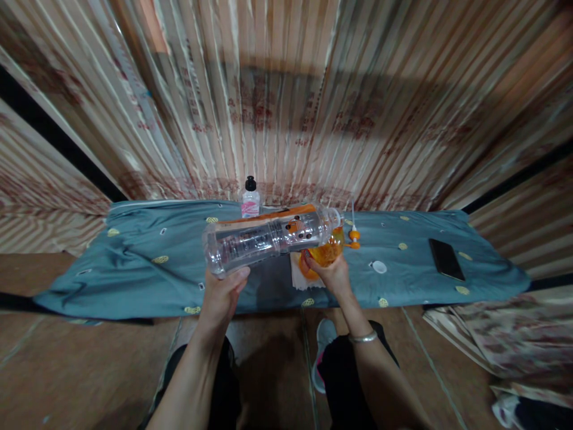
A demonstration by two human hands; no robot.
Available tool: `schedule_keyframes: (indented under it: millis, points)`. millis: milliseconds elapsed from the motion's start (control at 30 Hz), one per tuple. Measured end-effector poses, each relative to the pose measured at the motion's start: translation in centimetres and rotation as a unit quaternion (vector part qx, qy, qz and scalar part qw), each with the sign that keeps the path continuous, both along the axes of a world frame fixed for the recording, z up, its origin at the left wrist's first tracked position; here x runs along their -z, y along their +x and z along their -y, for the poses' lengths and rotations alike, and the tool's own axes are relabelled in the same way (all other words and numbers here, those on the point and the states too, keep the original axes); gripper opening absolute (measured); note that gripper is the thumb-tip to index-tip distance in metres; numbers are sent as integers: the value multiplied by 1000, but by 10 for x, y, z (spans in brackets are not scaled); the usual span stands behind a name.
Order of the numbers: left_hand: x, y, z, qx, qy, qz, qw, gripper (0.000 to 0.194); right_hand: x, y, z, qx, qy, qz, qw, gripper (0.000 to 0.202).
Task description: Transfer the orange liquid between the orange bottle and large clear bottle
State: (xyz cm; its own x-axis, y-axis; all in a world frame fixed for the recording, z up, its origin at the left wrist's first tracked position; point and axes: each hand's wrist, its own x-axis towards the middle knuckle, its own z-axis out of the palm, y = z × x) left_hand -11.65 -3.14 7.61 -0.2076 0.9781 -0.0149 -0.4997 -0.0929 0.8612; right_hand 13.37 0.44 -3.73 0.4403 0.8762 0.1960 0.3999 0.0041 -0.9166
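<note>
My left hand is closed around the base of a large clear plastic bottle, which is tipped nearly flat with its uncapped neck to the right. The neck lies over a see-through orange-yellow bottle, gripped by my right hand. The large bottle hides the top of this orange bottle, so I cannot tell whether liquid is flowing. Just right of it, an orange-and-white pump top rests on the cloth. A white round cap lies farther right.
A teal patterned cloth covers the low bench. At its back edge stands a small clear bottle with a black cap. To the right lies a dark phone. Striped, printed curtains hang behind the bench.
</note>
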Motion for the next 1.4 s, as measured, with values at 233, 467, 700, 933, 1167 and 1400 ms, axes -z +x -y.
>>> schedule_keyframes:
  millis: [233,467,700,933,1167,1400]
  points:
    - [0,-1,1,-7,-13,12,1000,53,-1,0,-1,-12,4,-2,1000,66]
    - [-1,0,1,-16,-14,9,1000,49,-1,0,0,-17,2,-2,1000,67]
    - [1,-1,2,-18,-31,14,999,58,-1,0,0,-11,7,-1,1000,65]
    - [4,-2,0,-15,-17,11,1000,54,-3,0,0,-7,-7,-9,1000,64]
    - [6,0,0,-9,-27,16,999,50,-1,1,0,-4,-9,-8,1000,70]
    - [6,1,-2,-5,-5,21,1000,51,0,0,-2,-9,-1,-5,1000,73]
